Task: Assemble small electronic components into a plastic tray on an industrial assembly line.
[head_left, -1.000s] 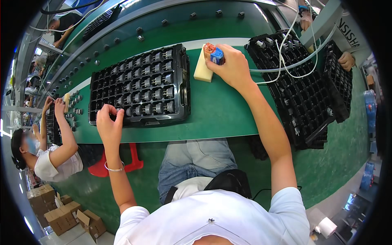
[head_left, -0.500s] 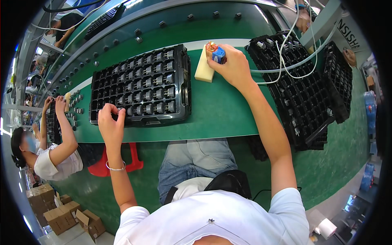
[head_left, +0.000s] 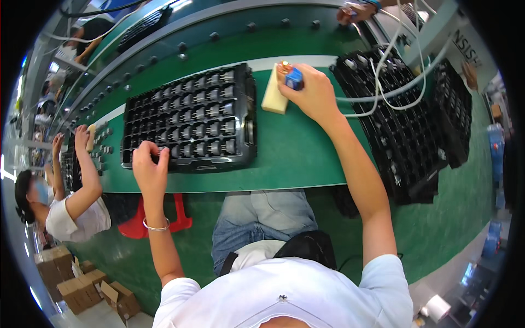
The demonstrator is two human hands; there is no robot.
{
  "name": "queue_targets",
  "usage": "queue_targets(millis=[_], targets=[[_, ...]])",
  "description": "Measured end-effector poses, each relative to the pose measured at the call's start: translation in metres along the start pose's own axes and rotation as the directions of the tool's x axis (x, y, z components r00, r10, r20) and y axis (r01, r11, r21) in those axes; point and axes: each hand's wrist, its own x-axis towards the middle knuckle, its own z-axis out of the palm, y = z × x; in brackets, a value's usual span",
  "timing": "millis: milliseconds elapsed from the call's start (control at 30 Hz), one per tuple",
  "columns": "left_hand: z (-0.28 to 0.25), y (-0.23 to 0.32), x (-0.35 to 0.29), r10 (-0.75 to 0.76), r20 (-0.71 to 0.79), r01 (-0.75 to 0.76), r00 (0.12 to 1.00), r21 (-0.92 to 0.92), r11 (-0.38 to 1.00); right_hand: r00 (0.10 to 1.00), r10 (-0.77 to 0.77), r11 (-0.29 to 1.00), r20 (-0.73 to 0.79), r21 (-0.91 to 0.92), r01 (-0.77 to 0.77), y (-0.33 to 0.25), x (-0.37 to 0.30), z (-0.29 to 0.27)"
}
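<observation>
Right hand point(head_left: 309, 90) gripping blue-and-orange object point(head_left: 294, 79) by cream block point(head_left: 273, 99), left hand point(head_left: 149, 165) curling nearly closed at near edge of black tray point(head_left: 246, 120), any hold being indiscernible, tray resting on green desk point(head_left: 298, 156)

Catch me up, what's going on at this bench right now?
A person has both bare hands over a green bench. The right hand grips a blue-and-orange object by a pale yellow block; whether the two touch is unclear. The left hand is at the near edge of a black tray holding rows of grey parts; whether it pinches one is hard to tell. More black trays are at the right, and a co-worker is at the left.
</observation>
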Motion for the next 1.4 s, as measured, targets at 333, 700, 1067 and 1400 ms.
queue_targets(millis=[333,700,1067,1400], targets=[[0.003,0.009,-0.02,0.006,-0.111,-0.012,0.994,-0.048,0.999,0.994,0.101,0.985,0.031,0.135,-0.105,0.019,-0.025,-0.007],[-0.009,-0.007,-0.043,-0.404,0.015,0.214,0.915,-0.866,0.453,0.995,0.001,0.997,-0.096,0.082,0.007,0.025,0.09,0.036],[-0.038,0.002,-0.063,-0.449,0.103,0.296,0.888,-0.874,0.385,0.999,0.022,0.981,-0.027,-0.194,-0.027,0.075,0.132,0.078],[-0.005,0.038,-0.032,-0.261,0.201,0.261,0.944,-0.94,0.221,0.998,0.035,0.999,0.046,-0.001,-0.035,0.002,0.114,0.029]])
